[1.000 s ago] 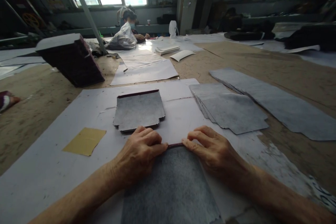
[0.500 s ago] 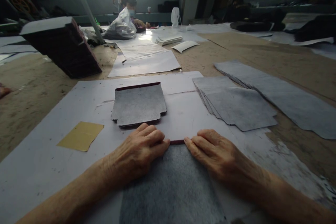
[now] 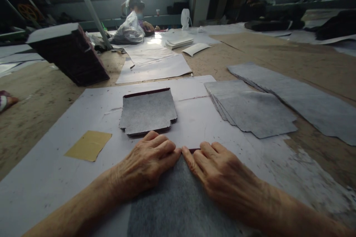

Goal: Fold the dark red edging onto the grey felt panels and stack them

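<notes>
A grey sheet (image 3: 178,200) lies in front of me, with a narrow dark red folded strip (image 3: 194,150) along its far edge. My left hand (image 3: 154,157) rests on the sheet's far left corner, fingers curled and pressed on the edge. Close beside it, my right hand (image 3: 215,166) presses the same folded edge, its fingers together and its index fingertip nearly touching my left. Just beyond my left hand sits a small stack of grey pieces (image 3: 148,109) with a dark red folded edge on top.
A yellow paper (image 3: 88,145) lies left. Fanned grey sheets (image 3: 253,107) and longer grey sheets (image 3: 300,98) lie right. A tall dark stack (image 3: 75,55) leans at the back left. Another person (image 3: 135,7) sits behind a plastic bag (image 3: 129,29); someone's hand (image 3: 9,101) shows far left.
My right hand has slid left along the folded edge, up to my left hand, which stays in place. At the far left, the other person's hand shows more.
</notes>
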{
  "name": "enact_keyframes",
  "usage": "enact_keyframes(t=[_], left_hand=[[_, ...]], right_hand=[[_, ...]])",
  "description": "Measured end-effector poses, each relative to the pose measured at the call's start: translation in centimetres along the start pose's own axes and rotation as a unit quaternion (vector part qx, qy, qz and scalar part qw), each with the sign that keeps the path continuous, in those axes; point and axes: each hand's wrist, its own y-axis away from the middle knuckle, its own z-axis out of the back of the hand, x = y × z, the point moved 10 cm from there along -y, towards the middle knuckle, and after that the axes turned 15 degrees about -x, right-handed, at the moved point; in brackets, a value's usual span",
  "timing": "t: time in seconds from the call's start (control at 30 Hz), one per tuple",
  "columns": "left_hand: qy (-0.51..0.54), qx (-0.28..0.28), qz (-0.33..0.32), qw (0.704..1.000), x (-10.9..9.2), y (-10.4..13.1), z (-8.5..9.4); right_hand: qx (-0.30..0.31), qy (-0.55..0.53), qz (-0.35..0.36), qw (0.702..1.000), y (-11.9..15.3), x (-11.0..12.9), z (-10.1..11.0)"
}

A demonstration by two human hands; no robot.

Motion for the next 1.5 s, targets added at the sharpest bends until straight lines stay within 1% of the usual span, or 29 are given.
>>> enact_keyframes(t=[0.07,0.17,0.27,0.4,0.5,0.6,0.73,0.83,0.9,0.97,1.1,1.17,1.27,1.37,1.5], left_hand=[[0.014,-0.019,0.016,1.0,0.6,0.5,0.7],[0.055,-0.055,0.047,0.996,1.6,1.6,2.2],[0.076,-0.056,0.055,0.994,2.1,2.6,3.1],[0.077,-0.016,0.039,0.996,1.8,2.7,2.7],[0.071,-0.012,0.028,0.997,1.4,2.4,2.6],[0.063,-0.009,0.017,0.998,1.1,2.4,2.4],[0.064,0.011,0.023,0.998,1.6,3.1,2.2],[0.073,-0.009,0.019,0.997,2.1,3.6,3.1],[0.076,-0.029,0.016,0.997,2.4,4.0,3.8],[0.08,-0.035,0.017,0.996,2.6,4.3,4.3],[0.091,-0.026,0.023,0.995,2.8,4.6,4.3],[0.098,-0.025,0.025,0.995,2.8,4.6,4.2],[0.093,-0.022,0.03,0.995,2.9,4.4,3.9],[0.086,-0.02,0.026,0.996,2.8,4.4,3.8],[0.078,-0.022,0.026,0.996,3.0,4.4,3.8]], right_hand=[[0.009,0.012,0.004,1.0,0.2,0.2,-0.3],[0.015,0.001,-0.003,1.0,0.4,0.1,-0.5],[0.019,-0.01,-0.011,1.0,0.3,-0.1,-0.7],[0.042,-0.013,-0.025,0.999,-0.1,-0.2,-1.2],[0.053,-0.005,-0.027,0.998,-0.6,-0.1,-1.2],[0.03,0.015,-0.036,0.999,-1.3,-0.1,-0.5],[-0.002,0.045,-0.04,0.998,-1.9,0.2,0.2],[-0.017,0.018,-0.038,0.999,-2.1,0.4,0.4],[-0.022,-0.009,-0.043,0.999,-2.3,0.2,0.4],[-0.032,-0.031,-0.051,0.998,-2.5,-0.1,0.5],[-0.035,-0.07,-0.039,0.996,-3.1,-0.1,0.5],[-0.035,-0.072,-0.025,0.996,-3.2,0.2,0.5],[-0.029,-0.053,0.0,0.998,-2.8,0.4,0.4],[-0.008,-0.05,0.0,0.999,-1.2,-0.1,0.0],[-0.039,-0.047,-0.015,0.998,1.6,-1.2,0.1]])
